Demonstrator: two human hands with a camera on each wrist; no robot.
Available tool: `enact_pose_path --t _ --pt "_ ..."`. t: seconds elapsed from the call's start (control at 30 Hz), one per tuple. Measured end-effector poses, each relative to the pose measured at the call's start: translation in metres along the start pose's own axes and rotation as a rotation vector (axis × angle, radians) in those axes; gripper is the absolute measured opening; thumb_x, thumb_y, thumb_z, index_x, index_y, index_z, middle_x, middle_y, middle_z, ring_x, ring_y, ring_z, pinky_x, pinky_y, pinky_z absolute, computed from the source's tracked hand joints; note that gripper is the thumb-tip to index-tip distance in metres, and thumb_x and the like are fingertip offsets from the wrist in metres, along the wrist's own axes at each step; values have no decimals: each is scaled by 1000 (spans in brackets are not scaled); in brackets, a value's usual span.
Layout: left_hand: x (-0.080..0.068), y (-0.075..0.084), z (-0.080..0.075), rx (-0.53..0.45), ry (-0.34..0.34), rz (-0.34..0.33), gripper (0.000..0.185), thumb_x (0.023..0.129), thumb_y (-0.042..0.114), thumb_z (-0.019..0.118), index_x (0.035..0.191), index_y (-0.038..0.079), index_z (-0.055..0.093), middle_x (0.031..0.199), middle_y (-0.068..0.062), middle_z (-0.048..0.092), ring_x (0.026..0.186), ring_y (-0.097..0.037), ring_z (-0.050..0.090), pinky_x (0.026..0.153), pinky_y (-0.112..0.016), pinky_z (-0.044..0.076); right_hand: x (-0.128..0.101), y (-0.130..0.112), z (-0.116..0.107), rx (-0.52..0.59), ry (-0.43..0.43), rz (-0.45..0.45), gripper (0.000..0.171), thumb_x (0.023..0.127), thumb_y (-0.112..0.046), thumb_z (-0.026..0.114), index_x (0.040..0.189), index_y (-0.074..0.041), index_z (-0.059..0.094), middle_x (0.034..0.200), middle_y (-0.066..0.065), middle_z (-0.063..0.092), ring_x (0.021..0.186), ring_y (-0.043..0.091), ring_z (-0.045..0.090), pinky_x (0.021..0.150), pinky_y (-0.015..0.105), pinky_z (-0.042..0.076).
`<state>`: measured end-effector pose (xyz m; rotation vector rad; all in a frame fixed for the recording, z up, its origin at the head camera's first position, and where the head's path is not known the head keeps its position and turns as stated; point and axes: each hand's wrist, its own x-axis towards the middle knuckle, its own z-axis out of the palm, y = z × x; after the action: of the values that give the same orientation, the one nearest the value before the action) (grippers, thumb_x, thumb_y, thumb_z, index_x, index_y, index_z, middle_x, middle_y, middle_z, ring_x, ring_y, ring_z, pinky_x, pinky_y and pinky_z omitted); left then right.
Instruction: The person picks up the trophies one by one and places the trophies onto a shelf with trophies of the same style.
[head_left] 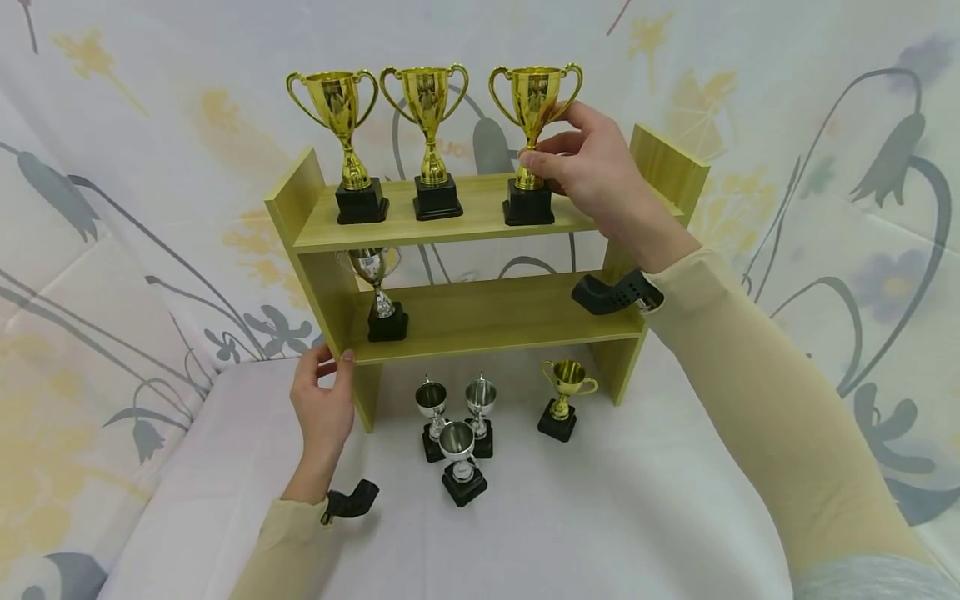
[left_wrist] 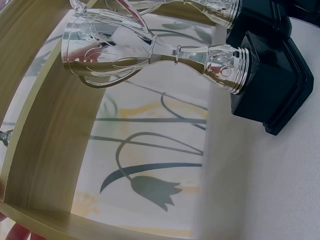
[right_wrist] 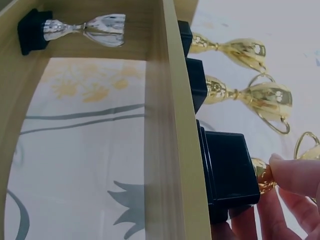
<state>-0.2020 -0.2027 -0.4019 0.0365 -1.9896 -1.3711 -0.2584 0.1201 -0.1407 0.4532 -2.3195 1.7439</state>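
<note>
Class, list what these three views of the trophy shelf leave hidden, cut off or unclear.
- Right hand: in the right wrist view only fingertips show; the frame edge cuts the rest.
- Left hand: in the left wrist view, barely a sliver at the bottom edge.
- Third gold trophy: its stem is partly covered by the fingers in the head view.

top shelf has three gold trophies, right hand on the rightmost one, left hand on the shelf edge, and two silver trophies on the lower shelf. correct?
Not quite: the lower shelf holds only one silver trophy, as the head view shows. The rest stands: three gold trophies on top, right hand gripping the rightmost gold trophy, left hand on the shelf edge.
</note>
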Motion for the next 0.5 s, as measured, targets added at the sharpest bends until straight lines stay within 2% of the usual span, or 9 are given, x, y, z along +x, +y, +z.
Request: enact_pose_path --t 0.27,0.5 --pt "0 0 0 0 0 2 29 98 19 62 121 1 65 112 -15 62 99 -22 56 78 -31 45 6 0 1 -15 -9 43 45 93 -14 70 135 -16 53 108 7 61 99 21 61 87 34 48" --pt "0 0 0 4 -3 -2 30 98 20 62 122 1 64 113 -15 61 99 -20 55 77 -29 46 11 -2 1 -25 -22 74 50 93 -15 71 138 -18 51 110 7 60 103 22 60 98 39 48"
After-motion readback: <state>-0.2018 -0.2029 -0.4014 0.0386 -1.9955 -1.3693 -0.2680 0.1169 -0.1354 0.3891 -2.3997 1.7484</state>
